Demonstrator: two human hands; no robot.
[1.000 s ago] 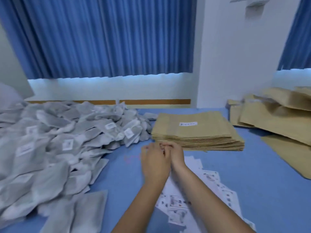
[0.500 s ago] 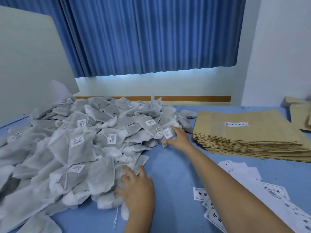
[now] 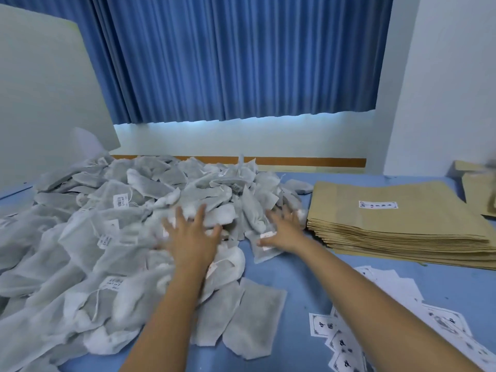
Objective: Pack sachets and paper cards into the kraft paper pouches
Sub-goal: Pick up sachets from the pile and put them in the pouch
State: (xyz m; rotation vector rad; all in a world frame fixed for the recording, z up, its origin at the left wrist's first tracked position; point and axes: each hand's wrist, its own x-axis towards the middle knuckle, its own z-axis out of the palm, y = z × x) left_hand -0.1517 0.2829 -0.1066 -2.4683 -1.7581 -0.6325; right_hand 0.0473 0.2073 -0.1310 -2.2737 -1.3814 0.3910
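grey mesh sachets [image 3: 120,224] heaped on left half of blue counter [image 3: 295,280], unpacked | kraft paper pouches [image 3: 397,218] stacked flat at right, none open | white paper cards [image 3: 389,288] loose, front-right edge | left hand [image 3: 192,237], right hand [image 3: 284,229] splayed on heap, gripping nothing | est: early, all filling ahead

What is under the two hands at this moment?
The left hand and the right hand are spread, fingers open, over the pile of grey sachets. What sits directly below the palms is covered and cannot be seen.
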